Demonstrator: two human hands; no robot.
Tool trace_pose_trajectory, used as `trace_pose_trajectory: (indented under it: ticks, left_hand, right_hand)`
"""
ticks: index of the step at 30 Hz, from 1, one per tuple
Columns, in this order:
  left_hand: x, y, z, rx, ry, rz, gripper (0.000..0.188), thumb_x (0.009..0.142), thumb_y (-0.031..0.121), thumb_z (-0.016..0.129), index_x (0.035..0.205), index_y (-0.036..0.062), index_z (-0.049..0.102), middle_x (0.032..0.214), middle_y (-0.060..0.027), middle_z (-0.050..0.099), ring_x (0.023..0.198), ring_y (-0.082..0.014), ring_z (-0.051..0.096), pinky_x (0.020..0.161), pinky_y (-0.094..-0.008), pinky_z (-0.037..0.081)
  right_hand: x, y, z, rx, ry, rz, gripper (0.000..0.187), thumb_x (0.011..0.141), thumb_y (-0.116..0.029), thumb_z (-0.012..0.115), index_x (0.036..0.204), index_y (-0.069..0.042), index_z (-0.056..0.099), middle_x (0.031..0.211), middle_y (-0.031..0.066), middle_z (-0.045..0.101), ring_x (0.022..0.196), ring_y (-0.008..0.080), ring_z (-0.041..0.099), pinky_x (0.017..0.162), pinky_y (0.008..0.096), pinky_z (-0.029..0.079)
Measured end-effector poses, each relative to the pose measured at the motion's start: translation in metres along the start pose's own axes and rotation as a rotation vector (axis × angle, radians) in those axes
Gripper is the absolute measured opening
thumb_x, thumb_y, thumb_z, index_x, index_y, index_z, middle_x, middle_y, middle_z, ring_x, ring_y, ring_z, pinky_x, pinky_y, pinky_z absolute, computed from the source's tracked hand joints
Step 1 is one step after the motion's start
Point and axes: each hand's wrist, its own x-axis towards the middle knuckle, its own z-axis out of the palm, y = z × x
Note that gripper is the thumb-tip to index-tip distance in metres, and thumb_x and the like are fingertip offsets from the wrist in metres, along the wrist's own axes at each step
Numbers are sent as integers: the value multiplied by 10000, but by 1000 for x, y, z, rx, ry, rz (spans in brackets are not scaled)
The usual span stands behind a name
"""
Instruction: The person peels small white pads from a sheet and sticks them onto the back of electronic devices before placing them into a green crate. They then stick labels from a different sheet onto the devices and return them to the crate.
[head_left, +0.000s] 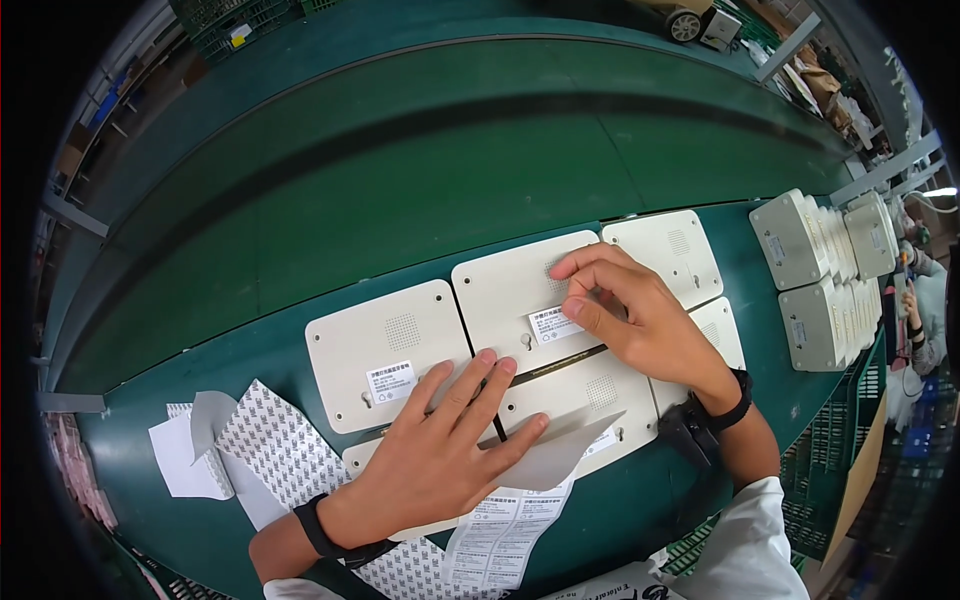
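Several cream plastic panels (400, 320) with speaker holes lie side by side on the green table. My right hand (635, 315) is over the far middle panel (500, 280). Its thumb and bent forefinger pinch together at the upper right corner of a white printed label (548, 328), which lies on or just above that panel. My left hand (440, 455) spreads out, fingertips at the seam between panels. Under its thumb side a curled backing sheet (550, 460) rises, and a sheet of printed labels (505, 530) hangs below. The left panel bears a similar label (390, 380).
Patterned backing paper (275, 440) and white sheets (190, 455) lie at the left. More cream panels stand in stacks (825, 320) at the right edge. A green conveyor belt (400, 150) runs beyond the table. Another person (930, 310) sits at the far right.
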Motion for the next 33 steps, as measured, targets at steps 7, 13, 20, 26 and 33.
trace_pose_trajectory:
  ticks: [7,13,20,26,33]
  left_hand:
    - [1,1,3,55,5,1,779,650,240,779,1399,282,569,1539,-252,391,1429,-396,385,1118,-549,326]
    - [3,1,3,66,6,8,799,625,245,786,1394,286,572,1543,-256,386,1431,-399,381,1115,-548,328]
    - [1,-1,3,71,3,12,819,610,266,792,1398,289,568,1543,-254,386,1432,-396,379,1117,-546,323]
    - [0,0,3,63,0,15,826,612,274,792,1405,291,560,1545,-251,383,1430,-395,379,1116,-546,324]
    - [0,-1,3,61,-7,13,819,622,271,790,1407,292,557,1548,-251,377,1432,-396,376,1118,-544,321]
  right_hand:
    - [2,3,0,-12,12,-36,132,970,-129,644,918,-10,617,1220,78,613,907,143,560,755,268,460]
    - [1,3,1,-41,31,-37,122,964,-122,651,924,-9,626,1226,72,605,922,145,568,760,269,467]
    - [1,4,2,-45,28,-35,137,972,-142,648,920,-17,626,1230,70,600,933,140,563,765,264,463]
    - [-1,2,2,-35,22,-18,153,981,-160,640,912,-24,621,1230,70,600,937,137,556,768,260,458]
    - [1,2,3,-42,21,-22,140,973,-143,642,909,-21,621,1230,68,600,932,140,558,759,264,459]
